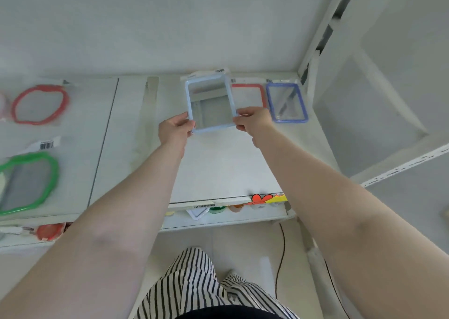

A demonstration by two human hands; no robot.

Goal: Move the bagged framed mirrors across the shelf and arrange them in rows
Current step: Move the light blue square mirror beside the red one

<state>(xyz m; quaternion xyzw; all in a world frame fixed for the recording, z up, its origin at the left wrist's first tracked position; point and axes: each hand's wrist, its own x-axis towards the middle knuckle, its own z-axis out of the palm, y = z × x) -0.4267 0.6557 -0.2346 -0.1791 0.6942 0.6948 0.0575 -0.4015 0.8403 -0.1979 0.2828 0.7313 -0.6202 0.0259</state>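
Note:
A bagged mirror with a light blue rectangular frame (210, 105) is held over the back of the white shelf (226, 170). My left hand (175, 129) grips its lower left corner, and my right hand (253, 121) pinches its lower right edge. Behind it, to the right, a red-framed rectangular mirror (248, 95) lies flat, partly hidden. A dark blue-framed mirror (286, 102) lies beside that, near the shelf's right end. On the left shelf section lie a wavy red-framed mirror (38, 104) and a wavy green-framed mirror (26, 182).
A white back wall and a slotted upright (323, 27) close in the shelf at the back and right. A lower shelf (226, 215) holds small coloured items under a flower-printed label strip (267, 198). A black cable (281, 250) runs over the floor.

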